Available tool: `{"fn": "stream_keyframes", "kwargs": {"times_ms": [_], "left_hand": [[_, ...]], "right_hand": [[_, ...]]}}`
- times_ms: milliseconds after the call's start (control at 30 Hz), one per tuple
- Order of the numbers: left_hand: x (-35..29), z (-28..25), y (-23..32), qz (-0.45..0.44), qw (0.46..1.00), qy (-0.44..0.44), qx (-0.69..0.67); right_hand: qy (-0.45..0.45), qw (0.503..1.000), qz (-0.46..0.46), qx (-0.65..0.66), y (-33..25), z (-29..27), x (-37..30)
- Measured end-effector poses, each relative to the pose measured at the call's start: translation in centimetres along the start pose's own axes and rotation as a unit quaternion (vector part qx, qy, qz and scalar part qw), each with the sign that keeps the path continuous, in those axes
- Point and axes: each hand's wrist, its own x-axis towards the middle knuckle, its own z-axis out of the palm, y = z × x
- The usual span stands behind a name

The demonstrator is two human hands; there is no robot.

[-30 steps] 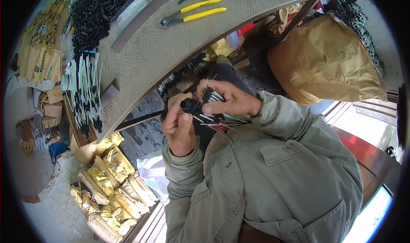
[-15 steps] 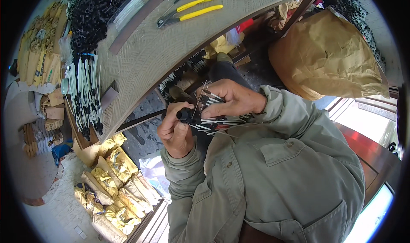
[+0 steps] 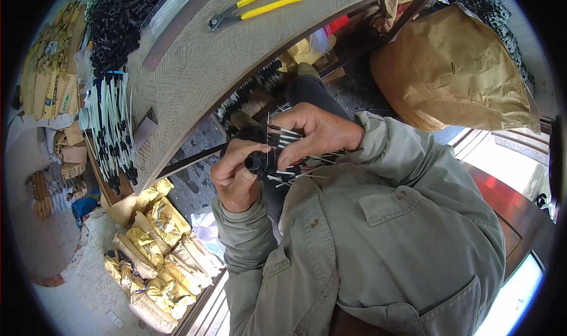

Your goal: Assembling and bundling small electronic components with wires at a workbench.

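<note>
Left hand [image 3: 235,181]: pinching a black tubular piece [image 3: 256,163], near side of the table [image 3: 189,70]
Right hand [image 3: 319,130]: grasping thin black-and-white rods [image 3: 288,137], same side
Yellow-handled cutters [image 3: 263,11]: on the table

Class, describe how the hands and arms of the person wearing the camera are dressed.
The left hand and right hand are ungloved, with no ring or watch to be seen. Both arms wear long, loose grey-green sleeves: the left sleeve is creased near the wrist, and the right sleeve bunches in folds toward its cuff.
</note>
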Motion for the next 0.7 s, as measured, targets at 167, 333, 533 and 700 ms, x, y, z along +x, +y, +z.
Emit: {"fn": "stream_keyframes", "kwargs": {"times_ms": [167,333,533,700], "left_hand": [[1.2,-0.2,0.1,-0.026,0.998,-0.060,-0.003],[1.6,-0.3,0.6,-0.036,0.994,-0.106,-0.002],[1.5,-0.3,0.6,-0.050,0.994,-0.088,-0.034],[2.1,-1.7,-0.3,0.004,0.981,-0.183,-0.056]], "right_hand": [[-0.019,0.998,-0.014,0.050,1.8,-0.8,0.3],[-0.010,0.997,-0.017,0.068,1.7,-0.7,0.0],[-0.006,0.999,-0.017,0.049,1.5,-0.3,0.1],[-0.037,0.993,0.048,0.101,1.2,-0.5,0.2]]}}
